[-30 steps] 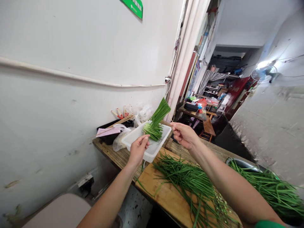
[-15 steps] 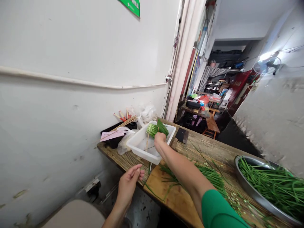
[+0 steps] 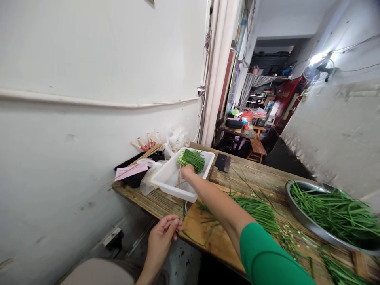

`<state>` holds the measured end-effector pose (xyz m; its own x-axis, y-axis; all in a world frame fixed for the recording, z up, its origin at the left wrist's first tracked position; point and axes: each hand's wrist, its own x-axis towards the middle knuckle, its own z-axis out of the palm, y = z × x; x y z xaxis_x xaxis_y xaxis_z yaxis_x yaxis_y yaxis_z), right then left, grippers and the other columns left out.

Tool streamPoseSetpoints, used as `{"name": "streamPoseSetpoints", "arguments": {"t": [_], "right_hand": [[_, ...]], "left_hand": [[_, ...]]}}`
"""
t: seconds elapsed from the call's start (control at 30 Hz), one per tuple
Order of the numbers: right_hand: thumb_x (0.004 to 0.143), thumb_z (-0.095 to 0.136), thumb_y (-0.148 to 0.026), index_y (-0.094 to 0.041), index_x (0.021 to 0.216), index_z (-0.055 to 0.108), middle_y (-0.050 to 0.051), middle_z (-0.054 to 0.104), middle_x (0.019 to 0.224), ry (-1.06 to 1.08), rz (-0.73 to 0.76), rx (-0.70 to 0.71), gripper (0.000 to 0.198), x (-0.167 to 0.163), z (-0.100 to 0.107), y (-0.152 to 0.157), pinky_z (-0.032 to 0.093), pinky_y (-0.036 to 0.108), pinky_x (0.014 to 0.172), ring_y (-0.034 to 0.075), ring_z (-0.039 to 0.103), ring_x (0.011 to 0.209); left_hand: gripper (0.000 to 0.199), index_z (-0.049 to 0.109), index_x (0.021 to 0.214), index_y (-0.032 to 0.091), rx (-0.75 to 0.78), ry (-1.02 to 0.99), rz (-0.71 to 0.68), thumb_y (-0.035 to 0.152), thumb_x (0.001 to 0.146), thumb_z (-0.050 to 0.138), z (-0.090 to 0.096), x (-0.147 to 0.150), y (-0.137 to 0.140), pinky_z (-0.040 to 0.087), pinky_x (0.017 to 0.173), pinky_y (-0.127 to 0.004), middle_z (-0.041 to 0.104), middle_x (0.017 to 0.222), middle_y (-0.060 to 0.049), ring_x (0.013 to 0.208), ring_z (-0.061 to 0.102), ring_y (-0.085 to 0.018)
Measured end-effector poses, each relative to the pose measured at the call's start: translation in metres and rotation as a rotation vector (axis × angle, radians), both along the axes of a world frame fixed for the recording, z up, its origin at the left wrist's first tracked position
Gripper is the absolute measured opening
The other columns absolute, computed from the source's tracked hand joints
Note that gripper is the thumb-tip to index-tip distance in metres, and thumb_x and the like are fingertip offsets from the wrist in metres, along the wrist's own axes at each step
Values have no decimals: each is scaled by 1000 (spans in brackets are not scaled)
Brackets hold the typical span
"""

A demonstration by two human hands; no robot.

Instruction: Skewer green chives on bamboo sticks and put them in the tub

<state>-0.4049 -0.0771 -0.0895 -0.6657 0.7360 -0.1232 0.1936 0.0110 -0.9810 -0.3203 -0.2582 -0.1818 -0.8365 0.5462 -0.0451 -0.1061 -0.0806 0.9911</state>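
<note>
My right hand (image 3: 187, 172) reaches into a white plastic tray (image 3: 175, 192), its fingers closed on a bamboo skewer of chives. A flat bundle of cut green chives (image 3: 194, 159) lies at the far end of the tray, beyond my knuckles. Thin bamboo sticks (image 3: 179, 176) stick out to the left of my fingers. My left hand (image 3: 164, 233) hovers low in front of the table, off the cutting board's near left corner. Its fingers are curled with the thumb against them; whatever they may hold is too small to make out.
Loose chives (image 3: 258, 209) lie on a wooden cutting board (image 3: 218, 247) under my right arm. A steel basin (image 3: 299, 215) of chives stands to the right. A cleaver (image 3: 222, 162) lies behind the board. Left of the tray are a plastic bag (image 3: 151, 180) and a black box (image 3: 133, 179) with sticks.
My right hand has come left and down a little in view. The chives that stood tilted above it now lie flat in the tray. My left fingers have curled closer together.
</note>
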Motion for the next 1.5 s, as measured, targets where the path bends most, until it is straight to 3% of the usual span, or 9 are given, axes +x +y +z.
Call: {"name": "streamPoseSetpoints", "arguments": {"t": [0.23, 0.37, 0.5, 0.7, 0.87, 0.97, 1.17, 1.33, 1.5], "right_hand": [[74, 58, -16, -21, 86, 66, 1, 60, 87, 167, 291, 322, 16, 136, 2, -19, 42, 28, 81, 16, 55, 85], [81, 47, -30, -24, 97, 64, 1, 59, 76, 301, 420, -113, 23, 246, -16, -43, 46, 27, 63, 15, 57, 71], [74, 58, -34, -30, 101, 61, -2, 59, 74, 416, 206, -372, 27, 325, -42, -38, 48, 27, 60, 14, 58, 65], [70, 61, -24, -28, 84, 65, 0, 60, 73, 260, -135, -123, 15, 434, -86, -16, 49, 31, 60, 16, 58, 62], [75, 57, -26, -26, 90, 65, 2, 60, 74, 135, -434, 150, 16, 510, -105, 7, 49, 32, 57, 18, 58, 59], [81, 51, -29, -24, 94, 64, 4, 62, 76, 8, -610, 440, 19, 532, -100, 39, 50, 35, 67, 19, 60, 66], [81, 48, -27, -19, 102, 65, 11, 50, 127, -366, -599, 852, 28, 550, -84, 100, 46, 38, 83, 25, 59, 96], [85, 42, -34, -18, 91, 68, 10, 63, 104, -543, -855, 930, 31, 610, -106, 91, 46, 35, 80, 23, 61, 89], [83, 45, -35, -12, 90, 67, 15, 64, 97, -683, -937, 983, 32, 652, -140, 60, 44, 38, 84, 25, 58, 91]], "left_hand": [[28, 65, 81, 16, -56, 146, -6, 36, 62, 71, 24, 30, 14, 46, 51, -20, 68, 72, -4, 64, 61, -16], [25, 65, 84, 18, 43, 117, -87, 33, 64, 70, 31, 67, 41, 48, 54, -20, 68, 79, -3, 65, 60, -14], [23, 65, 82, 17, 10, 29, -355, 32, 65, 68, 23, 128, 84, 50, 59, -23, 68, 81, -5, 71, 62, -17], [14, 67, 79, 18, -26, 125, -803, 29, 72, 61, 10, 225, 127, 52, 67, -30, 68, 77, -6, 70, 63, -18], [21, 68, 93, 22, 87, 699, -940, 25, 81, 50, 12, 269, 147, 43, 92, -39, 65, 103, -8, 100, 57, -21], [33, 57, 115, 22, 96, 1108, -954, 26, 83, 48, 22, 261, 162, 32, 101, -44, 55, 121, -9, 117, 45, -22], [57, 38, 131, 28, -165, 1527, -1015, 42, 79, 54, 30, 178, 177, 22, 106, -45, 28, 143, -6, 132, 20, -25], [58, 36, 133, 28, -329, 1637, -929, 47, 79, 50, 13, 121, 176, 22, 105, -45, 26, 143, -6, 133, 19, -26], [56, 37, 132, 27, -348, 1739, -742, 49, 81, 44, 2, 110, 201, 15, 106, -49, 28, 143, -7, 132, 19, -27]]}}
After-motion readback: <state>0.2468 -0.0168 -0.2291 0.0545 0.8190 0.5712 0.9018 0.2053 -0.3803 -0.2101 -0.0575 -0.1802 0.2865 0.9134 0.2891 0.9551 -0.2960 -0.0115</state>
